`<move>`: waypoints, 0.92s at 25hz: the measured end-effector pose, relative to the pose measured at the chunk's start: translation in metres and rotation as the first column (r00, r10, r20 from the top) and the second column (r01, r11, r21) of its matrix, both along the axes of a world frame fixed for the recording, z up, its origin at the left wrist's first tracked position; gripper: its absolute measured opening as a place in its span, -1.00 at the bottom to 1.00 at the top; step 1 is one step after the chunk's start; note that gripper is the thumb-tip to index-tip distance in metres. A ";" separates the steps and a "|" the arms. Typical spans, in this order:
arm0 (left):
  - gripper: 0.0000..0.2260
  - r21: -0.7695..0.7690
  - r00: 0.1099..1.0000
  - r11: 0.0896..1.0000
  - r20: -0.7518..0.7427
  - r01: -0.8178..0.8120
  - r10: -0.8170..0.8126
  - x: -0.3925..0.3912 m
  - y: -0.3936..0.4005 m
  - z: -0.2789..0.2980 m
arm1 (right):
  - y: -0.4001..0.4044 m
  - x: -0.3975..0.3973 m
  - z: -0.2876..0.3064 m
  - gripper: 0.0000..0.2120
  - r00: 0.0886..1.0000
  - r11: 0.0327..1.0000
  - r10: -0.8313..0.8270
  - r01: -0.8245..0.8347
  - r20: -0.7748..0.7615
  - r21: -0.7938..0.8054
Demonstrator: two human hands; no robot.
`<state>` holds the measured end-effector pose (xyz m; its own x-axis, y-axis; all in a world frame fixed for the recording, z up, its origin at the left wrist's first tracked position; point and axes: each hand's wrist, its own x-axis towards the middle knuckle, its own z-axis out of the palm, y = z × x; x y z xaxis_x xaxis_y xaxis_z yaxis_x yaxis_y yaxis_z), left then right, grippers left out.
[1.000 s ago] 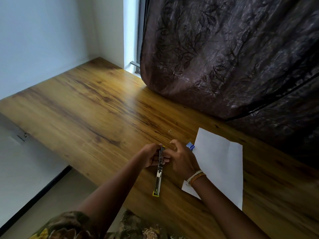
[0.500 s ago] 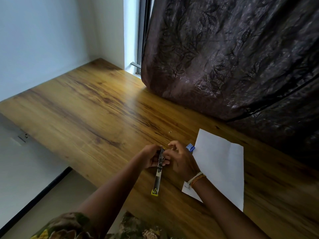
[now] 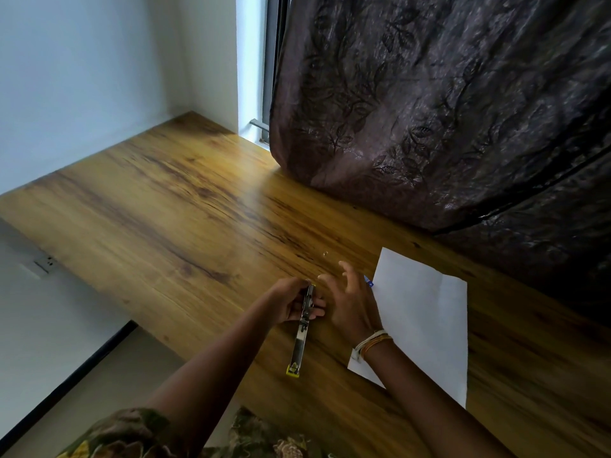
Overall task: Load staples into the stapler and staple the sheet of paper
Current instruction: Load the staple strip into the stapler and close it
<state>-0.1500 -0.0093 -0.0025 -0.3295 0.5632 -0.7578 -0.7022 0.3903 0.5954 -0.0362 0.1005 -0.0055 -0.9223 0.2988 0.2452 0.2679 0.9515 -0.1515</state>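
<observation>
Left hand grips opened stapler; right hand beside it, fingers spread, empty; staples possibly loaded, paper right of it unstapled

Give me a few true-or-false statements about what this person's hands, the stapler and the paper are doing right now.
1. The left hand holds the stapler. True.
2. The right hand is clenched around the stapler. False: its fingers are spread open beside it.
3. The sheet of paper lies flat on the wooden table. True.
4. The paper sits to the left of both hands. False: it lies to the right, partly under the right wrist.
5. The stapler is clamped on the paper. False: they are apart.
</observation>
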 end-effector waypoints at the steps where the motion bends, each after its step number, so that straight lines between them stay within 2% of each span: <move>1: -0.67 -0.002 1.000 1.000 0.000 -0.002 0.002 0.000 0.000 0.000 | -0.002 0.001 0.001 -0.62 1.000 1.000 0.012 -0.012 -0.014 -0.003; 3: -0.68 0.000 1.000 1.000 0.005 -0.012 0.012 -0.001 0.000 -0.001 | -0.008 0.003 0.002 -0.63 0.996 0.993 0.084 -0.087 -0.042 -0.074; 5: -0.69 0.005 1.000 1.000 0.017 -0.024 0.023 -0.001 0.000 -0.002 | -0.015 0.006 0.006 -0.61 0.993 0.945 0.073 -0.097 -0.087 -0.312; 6: -0.69 0.006 1.000 1.000 0.015 -0.024 0.024 -0.001 -0.001 -0.002 | -0.017 0.007 0.008 -0.60 0.995 0.873 0.033 -0.076 -0.098 -0.482; 8: -0.71 -0.011 1.000 1.000 0.001 -0.005 0.005 -0.001 0.000 -0.001 | -0.023 0.009 0.017 -0.53 0.996 0.624 0.000 -0.072 -0.093 -0.778; 9: -0.72 -0.026 1.000 1.000 -0.006 0.004 -0.004 -0.001 0.000 0.000 | -0.025 0.010 0.020 -0.48 0.996 0.505 0.004 -0.079 -0.089 -0.860; 10: -0.73 -0.034 1.000 0.999 -0.012 0.009 -0.010 -0.002 0.000 -0.001 | -0.027 0.008 0.021 -0.44 0.997 0.447 0.012 -0.069 -0.071 -0.892; 12: -0.73 -0.018 1.000 1.000 -0.008 0.012 -0.012 -0.003 -0.001 -0.003 | -0.028 0.002 0.019 -0.38 1.000 0.490 -0.012 -0.004 -0.011 -0.872; 14: -0.74 0.009 1.000 1.000 0.008 -0.008 0.008 -0.002 -0.002 -0.003 | -0.026 -0.004 0.015 -0.39 0.986 0.519 -0.157 0.125 0.050 -0.845; 16: -0.73 0.021 1.000 1.000 0.009 -0.016 0.016 0.000 -0.001 -0.003 | -0.023 -0.007 0.012 -0.42 0.959 0.463 -0.268 0.209 0.089 -0.862; 23: -0.67 0.044 0.999 0.999 0.052 -0.010 0.008 0.001 -0.004 -0.003 | -0.028 -0.007 0.009 -0.80 0.889 0.369 -0.397 0.384 0.230 -0.846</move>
<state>-0.1492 -0.0129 -0.0055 -0.2959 0.5935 -0.7485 -0.7357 0.3582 0.5748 -0.0433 0.0721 0.0034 -0.6434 0.6823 -0.3470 0.5651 0.1176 -0.8166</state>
